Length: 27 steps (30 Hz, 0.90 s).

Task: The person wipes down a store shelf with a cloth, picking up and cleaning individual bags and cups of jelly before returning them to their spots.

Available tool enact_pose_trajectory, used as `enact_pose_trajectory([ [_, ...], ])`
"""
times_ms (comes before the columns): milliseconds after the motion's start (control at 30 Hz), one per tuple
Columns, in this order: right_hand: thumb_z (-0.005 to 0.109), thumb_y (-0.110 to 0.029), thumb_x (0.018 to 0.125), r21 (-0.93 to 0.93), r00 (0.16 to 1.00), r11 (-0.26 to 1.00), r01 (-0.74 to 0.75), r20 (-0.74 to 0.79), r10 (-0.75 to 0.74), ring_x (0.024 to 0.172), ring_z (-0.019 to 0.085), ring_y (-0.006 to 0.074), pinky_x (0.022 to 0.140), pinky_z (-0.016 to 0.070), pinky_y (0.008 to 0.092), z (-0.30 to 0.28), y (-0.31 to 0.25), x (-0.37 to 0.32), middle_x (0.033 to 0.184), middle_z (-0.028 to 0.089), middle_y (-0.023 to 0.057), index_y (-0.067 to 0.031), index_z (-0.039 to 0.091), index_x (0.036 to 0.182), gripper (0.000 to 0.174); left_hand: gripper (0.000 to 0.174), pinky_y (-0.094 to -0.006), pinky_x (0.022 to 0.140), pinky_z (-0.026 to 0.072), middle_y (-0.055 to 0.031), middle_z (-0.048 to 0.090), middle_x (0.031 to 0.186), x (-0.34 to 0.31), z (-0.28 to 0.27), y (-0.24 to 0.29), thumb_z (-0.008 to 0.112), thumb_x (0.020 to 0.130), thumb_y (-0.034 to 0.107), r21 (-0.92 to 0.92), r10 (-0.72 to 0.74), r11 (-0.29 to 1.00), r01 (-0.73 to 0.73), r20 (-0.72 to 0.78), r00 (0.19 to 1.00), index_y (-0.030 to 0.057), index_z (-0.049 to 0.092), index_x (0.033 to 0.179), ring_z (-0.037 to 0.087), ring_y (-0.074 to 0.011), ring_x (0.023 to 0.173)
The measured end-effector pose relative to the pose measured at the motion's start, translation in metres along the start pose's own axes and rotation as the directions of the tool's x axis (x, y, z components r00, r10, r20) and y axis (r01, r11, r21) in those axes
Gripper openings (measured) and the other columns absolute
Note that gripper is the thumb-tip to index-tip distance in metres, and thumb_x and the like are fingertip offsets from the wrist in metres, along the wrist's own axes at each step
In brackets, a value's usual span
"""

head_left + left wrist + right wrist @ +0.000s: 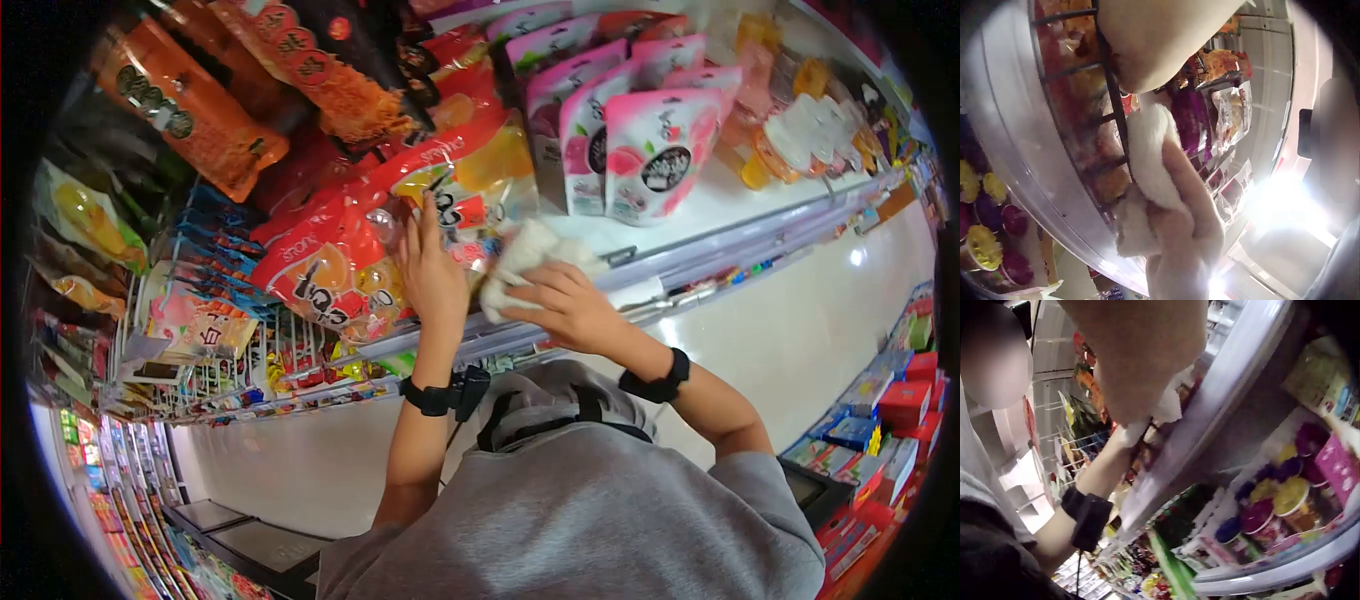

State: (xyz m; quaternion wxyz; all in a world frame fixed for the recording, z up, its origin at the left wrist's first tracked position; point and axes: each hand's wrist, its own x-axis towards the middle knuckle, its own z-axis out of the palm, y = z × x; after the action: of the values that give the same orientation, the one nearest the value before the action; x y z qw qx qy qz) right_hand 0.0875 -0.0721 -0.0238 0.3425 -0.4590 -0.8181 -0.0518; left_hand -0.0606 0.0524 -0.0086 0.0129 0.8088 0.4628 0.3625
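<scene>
My left hand (436,280) lies on red-and-clear bags of jelly cups (345,265) at the shelf front, its fingers reaching up over the packaging. Beside it, my right hand (568,308) grips a bunched white cloth (530,255) at the shelf's front edge. In the left wrist view, the fingers of the right hand (1188,225) are curled round the fluffy cloth (1150,153), close against a dark wire divider (1113,94). The cloth is mostly hidden behind the right hand in the right wrist view.
Pink-and-white pouches (660,155) stand right of the cloth, with clear packs of jelly (815,130) farther right. Orange snack bags (185,105) lie at the upper left. A clear rail (720,245) runs along the shelf edge. Lidded cups (1257,515) sit on the shelf below.
</scene>
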Motion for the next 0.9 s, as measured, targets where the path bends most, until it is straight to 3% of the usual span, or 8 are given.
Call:
enact_pose_trajectory([
  [100,0.059,-0.009,0.055,-0.141,0.997,0.987,0.08,0.036,-0.075,0.102,0.049,0.0185,0.089,0.0361,0.0354,-0.004,0.019,-0.036,0.116,0.052,0.0002,-0.0147,0.06,0.102,0.047,0.06,-0.0413,0.093,0.0322,-0.0201,0.046,0.119,-0.001,-0.003,-0.002,0.042,0.074,-0.005,-0.018,0.029,0.999,-0.029,0.002,1.0,0.012,0.035,0.131,0.042,-0.0351,0.111],
  [167,0.056,-0.005,0.06,-0.196,0.991,0.978,-0.068,0.102,0.09,0.1,0.05,0.0225,0.085,0.0357,0.0403,0.0,0.03,-0.078,0.108,0.055,0.0014,-0.0158,0.061,0.097,0.039,0.056,-0.0419,0.092,0.0332,-0.0204,0.044,0.121,0.0,-0.005,0.002,0.043,0.076,-0.003,-0.022,-0.001,1.0,0.001,-0.006,1.0,0.0108,0.036,0.13,0.042,-0.0353,0.111],
  [333,0.055,0.002,0.058,-0.185,0.964,0.949,-0.253,-0.129,0.232,0.092,0.049,0.0244,0.078,0.0357,0.0383,0.004,0.019,-0.088,0.108,0.055,0.0018,-0.0169,0.06,0.1,0.047,0.048,-0.0404,0.092,0.0339,-0.0194,0.037,0.128,-0.001,-0.005,0.005,0.047,0.078,0.001,-0.069,0.018,0.997,-0.029,-0.143,0.989,0.0081,0.042,0.125,0.04,-0.0354,0.113],
  [533,0.057,-0.001,0.057,-0.073,0.991,0.989,-0.131,-0.029,0.129,0.095,0.049,0.0235,0.075,0.0347,0.0374,0.043,0.002,-0.068,0.114,0.053,0.002,-0.02,0.058,0.105,0.052,0.036,-0.0452,0.096,0.0299,-0.0177,0.041,0.123,-0.032,-0.024,-0.005,0.051,0.075,0.004,-0.206,0.318,0.912,-0.356,-0.198,0.927,0.0053,0.054,0.11,0.038,-0.0346,0.115],
  [667,0.058,-0.005,0.057,0.101,0.978,0.993,0.061,0.191,-0.08,0.1,0.048,0.0216,0.082,0.0358,0.0375,0.069,-0.014,-0.027,0.117,0.051,0.0014,-0.0186,0.057,0.109,0.054,0.037,-0.0448,0.095,0.0297,-0.0167,0.039,0.124,-0.061,-0.05,-0.038,0.054,0.074,0.006,-0.055,0.227,0.965,-0.257,-0.316,0.921,0.0051,0.053,0.111,0.038,-0.0334,0.114],
  [733,0.059,-0.006,0.058,0.195,0.945,0.973,0.121,0.278,-0.173,0.102,0.048,0.0214,0.084,0.036,0.0376,0.082,-0.028,0.001,0.117,0.051,0.0014,-0.0178,0.057,0.109,0.053,0.046,-0.0441,0.096,0.0284,-0.0176,0.036,0.126,-0.069,-0.064,-0.055,0.058,0.074,0.011,-0.035,-0.014,0.999,0.001,-0.384,0.923,0.0036,0.046,0.117,0.036,-0.0337,0.115],
  [800,0.058,-0.009,0.059,0.43,0.917,0.863,0.264,0.167,-0.363,0.103,0.048,0.022,0.085,0.0364,0.038,0.088,-0.042,0.043,0.117,0.051,0.0016,-0.016,0.058,0.108,0.05,0.054,-0.0442,0.096,0.0283,-0.0183,0.035,0.128,-0.07,-0.083,-0.071,0.061,0.073,0.01,-0.072,-0.108,0.994,0.087,-0.386,0.916,0.0023,0.038,0.122,0.036,-0.0354,0.115],
  [900,0.057,-0.006,0.06,0.437,0.946,0.852,0.288,0.008,-0.324,0.104,0.047,0.0243,0.086,0.0362,0.0393,0.068,-0.06,0.087,0.116,0.051,0.003,-0.0144,0.059,0.106,0.048,0.07,-0.0432,0.097,0.0283,-0.0193,0.031,0.131,-0.067,-0.093,-0.085,0.066,0.07,0.012,-0.146,-0.205,0.976,0.164,-0.337,0.919,0.0005,0.028,0.129,0.036,-0.0365,0.116],
])
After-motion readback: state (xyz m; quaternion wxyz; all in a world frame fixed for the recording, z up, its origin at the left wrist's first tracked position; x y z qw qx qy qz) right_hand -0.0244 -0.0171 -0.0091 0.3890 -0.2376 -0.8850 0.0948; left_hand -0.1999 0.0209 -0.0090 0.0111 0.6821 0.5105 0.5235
